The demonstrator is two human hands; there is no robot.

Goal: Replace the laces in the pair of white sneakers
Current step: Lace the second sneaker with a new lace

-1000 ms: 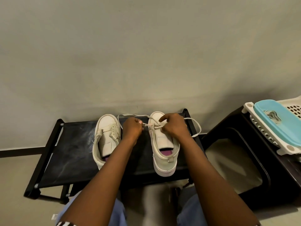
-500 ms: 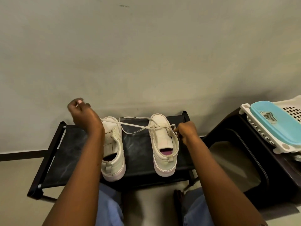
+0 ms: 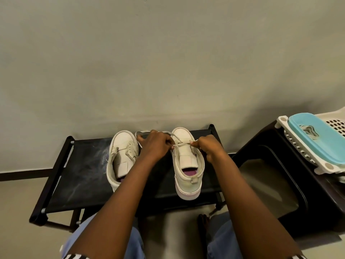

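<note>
Two white sneakers stand side by side on a low black bench point(image 3: 84, 176), toes toward the wall. The left sneaker point(image 3: 122, 156) has no lace that I can see in its eyelets. The right sneaker point(image 3: 186, 161) has a white lace point(image 3: 182, 144) running across its lowest eyelets. My left hand point(image 3: 155, 146) sits between the two shoes and pinches the lace at the shoe's left side. My right hand point(image 3: 209, 146) pinches the lace at the shoe's right side. A loop of loose lace point(image 3: 141, 132) lies behind my left hand.
A grey wall rises directly behind the bench. To the right stands a dark stool or table point(image 3: 276, 184) carrying a white slotted basket point(image 3: 302, 157) with a light blue lid point(image 3: 317, 135). My knees in blue jeans are below the bench's front edge.
My left hand, which was raised far to the left pulling the lace taut, has come back to the right sneaker. My right hand stays at the shoe's right side.
</note>
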